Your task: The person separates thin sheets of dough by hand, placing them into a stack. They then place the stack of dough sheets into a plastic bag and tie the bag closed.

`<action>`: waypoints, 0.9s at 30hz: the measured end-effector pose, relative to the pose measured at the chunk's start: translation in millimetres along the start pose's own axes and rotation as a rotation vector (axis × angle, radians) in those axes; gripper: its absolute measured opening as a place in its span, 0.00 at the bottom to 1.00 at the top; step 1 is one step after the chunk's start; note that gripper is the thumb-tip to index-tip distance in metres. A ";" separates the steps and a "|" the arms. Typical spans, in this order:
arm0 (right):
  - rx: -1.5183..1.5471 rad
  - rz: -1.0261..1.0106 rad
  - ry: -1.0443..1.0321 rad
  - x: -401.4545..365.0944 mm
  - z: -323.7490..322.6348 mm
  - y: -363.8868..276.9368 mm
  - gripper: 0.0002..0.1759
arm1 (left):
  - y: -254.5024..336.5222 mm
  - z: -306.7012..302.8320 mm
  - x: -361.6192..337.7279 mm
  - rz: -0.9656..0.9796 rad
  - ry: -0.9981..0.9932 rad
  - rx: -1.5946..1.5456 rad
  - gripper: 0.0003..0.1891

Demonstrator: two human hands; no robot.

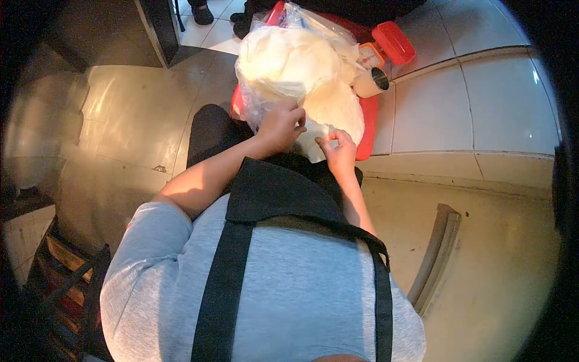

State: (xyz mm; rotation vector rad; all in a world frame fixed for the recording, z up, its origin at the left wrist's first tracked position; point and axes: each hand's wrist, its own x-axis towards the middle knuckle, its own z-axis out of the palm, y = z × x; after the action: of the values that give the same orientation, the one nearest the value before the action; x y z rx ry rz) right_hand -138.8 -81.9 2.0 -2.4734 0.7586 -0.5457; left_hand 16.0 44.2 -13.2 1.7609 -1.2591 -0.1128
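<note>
A large pale mass that looks like dough [289, 57] lies in clear plastic on a red surface [369, 136] in front of me. At its near edge, the thumb and fingers of my right hand [339, 152] pinch a thin white piece [312, 143]. My left hand [282, 125] is close beside it on the left, fingers curled together. What those fingers hold, if anything, is hidden. Flour-like pale material [338, 111] spreads under and to the right of the mass.
A metal cup [371, 82] lies tilted at the right, beside an orange-red kitchen scale [370, 55] and a red container [394, 43]. Tiled wall [434, 108] borders the right side. Another person's shoes [202, 15] show at the top. A grey pipe-like strip [435, 253] lies lower right.
</note>
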 end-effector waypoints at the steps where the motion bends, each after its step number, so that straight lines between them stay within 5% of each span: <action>1: -0.066 -0.073 0.036 -1.3 1.4 1.9 0.15 | 4.9 -1.7 -1.9 0.031 -0.005 0.021 0.09; 8: 0.063 -0.188 0.060 -3.6 2.8 -18.4 0.13 | 8.3 12.8 -11.3 -0.139 -0.133 -0.104 0.11; 17: 0.145 0.162 -0.169 -5.5 -6.3 -33.1 0.11 | 12.5 7.9 -5.0 -0.154 -0.116 -0.143 0.11; 20: 0.174 -0.262 0.084 -0.8 6.1 -12.1 0.11 | 9.2 2.2 -3.5 -0.128 -0.097 -0.083 0.12; 23: 0.178 -0.442 0.198 6.8 7.0 -9.8 0.10 | 7.9 -3.5 -1.0 -0.157 -0.161 -0.099 0.13; 27: 0.390 0.035 -0.006 -5.3 4.1 -23.5 0.10 | 8.5 -3.2 0.1 -0.107 -0.187 -0.073 0.14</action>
State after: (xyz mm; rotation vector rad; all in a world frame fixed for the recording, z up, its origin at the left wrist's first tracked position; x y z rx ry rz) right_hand -131.3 -60.3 10.5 -2.0976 0.6231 -0.6085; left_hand 12.0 45.8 -5.3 1.7859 -1.2759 -0.3879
